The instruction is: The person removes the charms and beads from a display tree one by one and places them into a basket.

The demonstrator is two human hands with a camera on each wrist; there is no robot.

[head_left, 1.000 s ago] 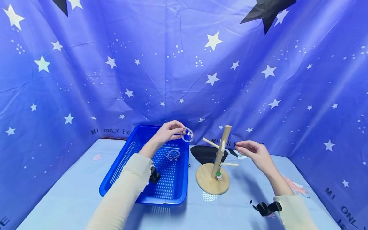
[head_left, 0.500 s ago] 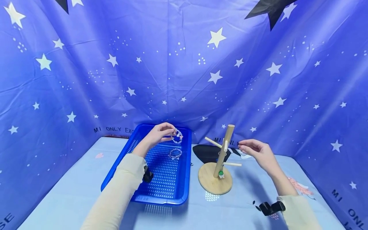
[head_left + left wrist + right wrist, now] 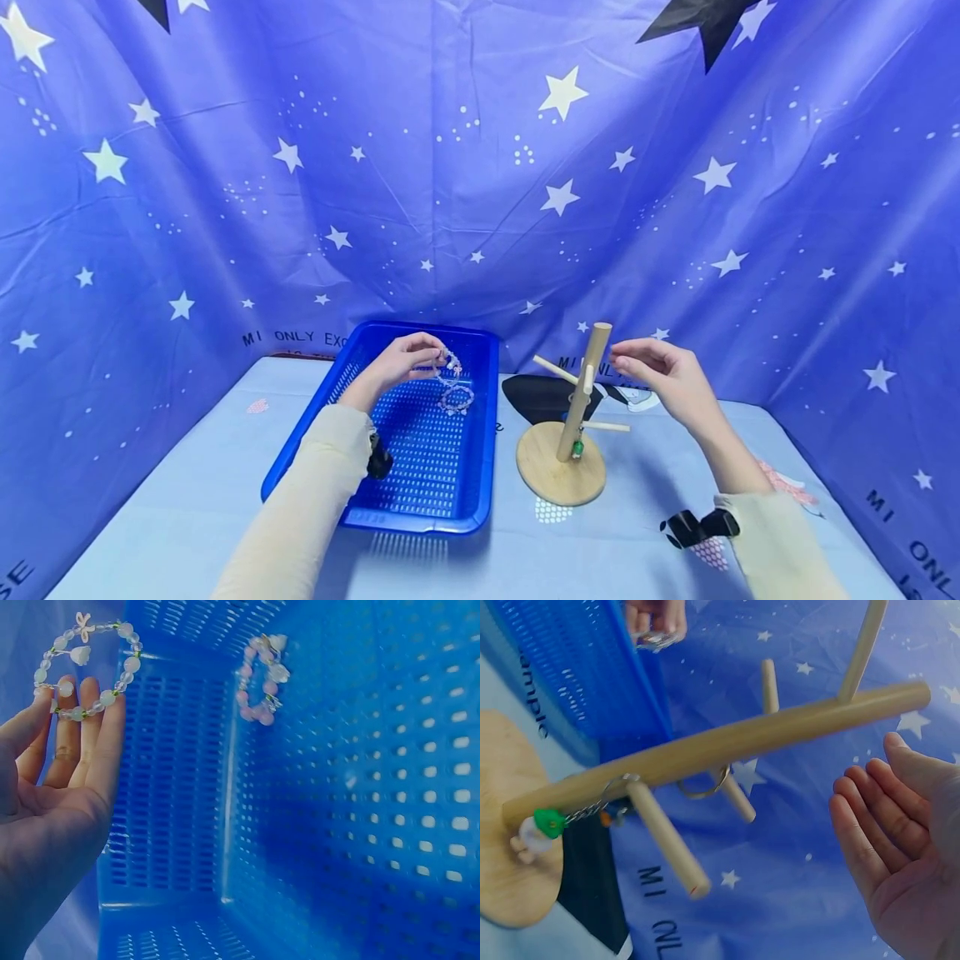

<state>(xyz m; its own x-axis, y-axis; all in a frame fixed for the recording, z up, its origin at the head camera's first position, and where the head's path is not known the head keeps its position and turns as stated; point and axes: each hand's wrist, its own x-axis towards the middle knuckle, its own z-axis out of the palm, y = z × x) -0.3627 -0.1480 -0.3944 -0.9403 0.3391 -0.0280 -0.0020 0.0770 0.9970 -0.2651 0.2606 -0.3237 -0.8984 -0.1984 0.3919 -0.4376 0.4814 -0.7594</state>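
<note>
My left hand (image 3: 401, 367) is over the blue plastic basket (image 3: 489, 475), pinching a beaded bracelet (image 3: 132, 664) between thumb and fingertips. Clear and pale green beads make it up, with a pink bow and white flower charms. Inside the basket lies another bracelet (image 3: 262, 714), with pink beads and white flower charms. My right hand (image 3: 675, 383) hovers beside the top of a wooden peg stand (image 3: 577, 408), its fingers loosely bent around nothing. A keychain with a green-capped figure (image 3: 547, 823) hangs from one lower peg. Another metal ring (image 3: 703, 795) circles a peg behind the post.
The stand's round base (image 3: 540, 471) sits just right of the basket on a pale blue patterned cloth (image 3: 187, 500). A blue curtain with stars (image 3: 450, 192) rises behind and at both sides.
My left hand has moved left and slightly down with the bracelet, deeper over the basket. My right hand has lifted slightly near the stand's top.
</note>
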